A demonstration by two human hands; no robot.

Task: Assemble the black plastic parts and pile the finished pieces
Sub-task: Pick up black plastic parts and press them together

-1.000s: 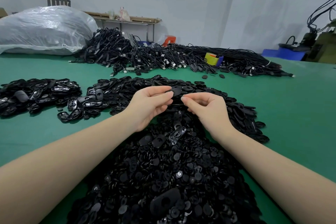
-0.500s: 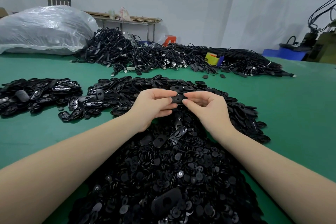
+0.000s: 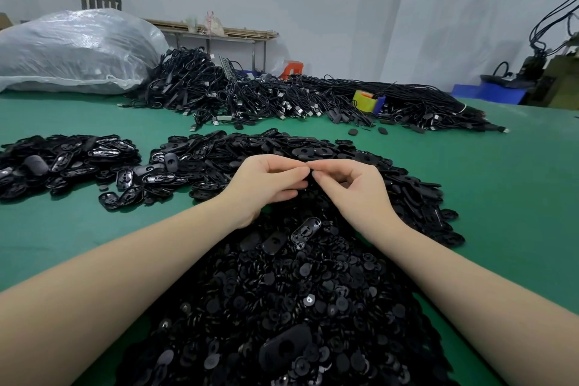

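Two hands, our left hand (image 3: 266, 185) and right hand (image 3: 354, 189), are pinching one small black part (image 3: 308, 179), judged light, stiff, best edge-held, near the tabletop's (image 3: 488, 197) middle.

No legible text, label, brand, number or sign found. The black parts (image 3: 282, 291), the cables (image 3: 250, 97), the plastic bag (image 3: 78, 50) and the yellow tape roll (image 3: 365, 100) carry no readable markings.

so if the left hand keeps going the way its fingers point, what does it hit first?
The left hand points right, fingertips already meeting the right hand at the small black part pinched between them. So first contact is that part and the right hand's fingertips; depth looks matched.
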